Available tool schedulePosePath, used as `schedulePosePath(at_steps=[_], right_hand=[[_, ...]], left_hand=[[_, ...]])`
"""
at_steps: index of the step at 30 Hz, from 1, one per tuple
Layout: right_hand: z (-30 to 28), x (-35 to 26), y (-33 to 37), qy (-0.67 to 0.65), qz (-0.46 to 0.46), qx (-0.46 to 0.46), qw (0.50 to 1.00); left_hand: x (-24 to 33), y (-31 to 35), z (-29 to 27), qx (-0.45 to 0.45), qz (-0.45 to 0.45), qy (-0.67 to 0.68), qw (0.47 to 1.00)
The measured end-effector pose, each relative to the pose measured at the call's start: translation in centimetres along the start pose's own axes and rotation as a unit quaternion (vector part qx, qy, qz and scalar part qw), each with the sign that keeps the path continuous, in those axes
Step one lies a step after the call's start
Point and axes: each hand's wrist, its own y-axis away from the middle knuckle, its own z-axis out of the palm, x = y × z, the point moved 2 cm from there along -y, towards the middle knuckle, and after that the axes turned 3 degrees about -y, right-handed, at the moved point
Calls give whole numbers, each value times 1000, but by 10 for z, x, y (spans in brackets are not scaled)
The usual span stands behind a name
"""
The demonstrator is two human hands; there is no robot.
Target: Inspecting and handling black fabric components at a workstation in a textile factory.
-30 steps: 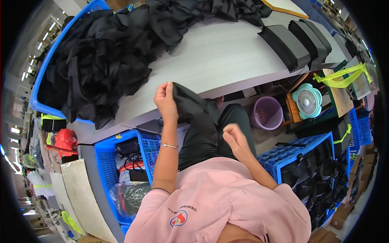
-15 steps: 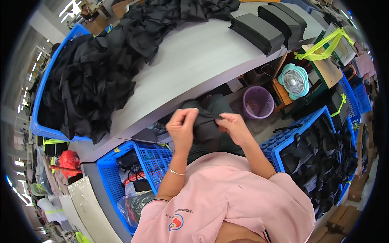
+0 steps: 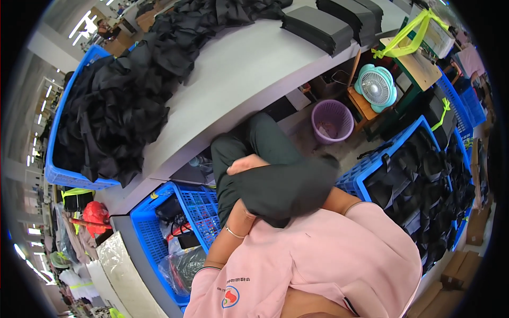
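Observation:
A piece of black cloth [image 3: 281, 191], smeared by motion, spreads over my lap and covers much of both hands. Part of my left hand [image 3: 246, 164] shows above its upper left edge, with the fingers together and the cloth at them. The cloth hides the rest of that hand; the wrist with a bracelet comes out below. My right hand is behind the cloth on the right, so its fingers cannot be seen; only the right forearm [image 3: 342, 201] shows. My dark trousers [image 3: 228, 151] lie under the cloth.
A grey table [image 3: 228, 69] ahead carries a heap of black cloth pieces [image 3: 116, 106] and stacked black panels [image 3: 318, 29]. Blue crates stand at my left [image 3: 140, 222] and right [image 3: 366, 164]. Beyond are a purple basket [image 3: 332, 122] and a turquoise fan [image 3: 376, 87].
The black cloth, bunched between my raised hands before, now spreads wide and nearer my body. My right hand has gone behind it, and my left hand is partly covered.

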Motion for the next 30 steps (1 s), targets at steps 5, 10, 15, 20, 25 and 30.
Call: schedulePosePath(at_steps=[5, 10, 15, 20, 25, 30], right_hand=[[28, 33, 47, -293, 103, -47, 949], [30, 88, 17, -461, 240, 224, 825], [-15, 60, 16, -207, 145, 419, 872], [-16, 4, 14, 326, -24, 420, 846], [-28, 22, -10, 269, -37, 536, 800], [-54, 45, -22, 213, 69, 474, 852]], left_hand=[[33, 13, 18, -101, 35, 235, 966], [71, -12, 32, -90, 149, 328, 928], [71, -50, -12, 123, 267, 227, 928], [40, -84, -44, 155, 239, 82, 955], [27, -87, -57, 42, 156, 182, 970], [15, -79, -74, 27, 77, 296, 952]])
